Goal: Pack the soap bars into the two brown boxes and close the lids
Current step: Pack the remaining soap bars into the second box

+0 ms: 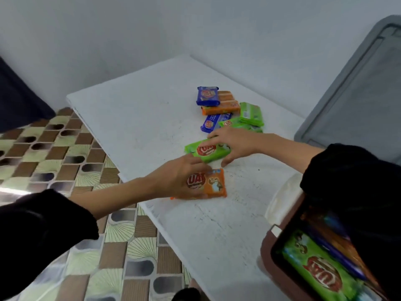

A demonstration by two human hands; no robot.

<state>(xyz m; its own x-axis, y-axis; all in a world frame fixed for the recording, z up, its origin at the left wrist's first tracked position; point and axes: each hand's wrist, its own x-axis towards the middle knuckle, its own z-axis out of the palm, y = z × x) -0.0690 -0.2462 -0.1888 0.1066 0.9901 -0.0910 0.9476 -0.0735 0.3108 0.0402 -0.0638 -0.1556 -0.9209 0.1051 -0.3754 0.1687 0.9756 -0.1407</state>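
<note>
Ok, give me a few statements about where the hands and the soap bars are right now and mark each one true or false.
1. The left hand rests on an orange soap bar on the white table. True.
2. The right hand is on a blue soap bar. False: it is on a green soap bar.
3. The brown box at the lower right is empty. False: a green packet and others lie in it.
4. More soap bars lie in a loose pile beyond the hands. True.
5. The brown box's lid is shut. False: it is open.
</note>
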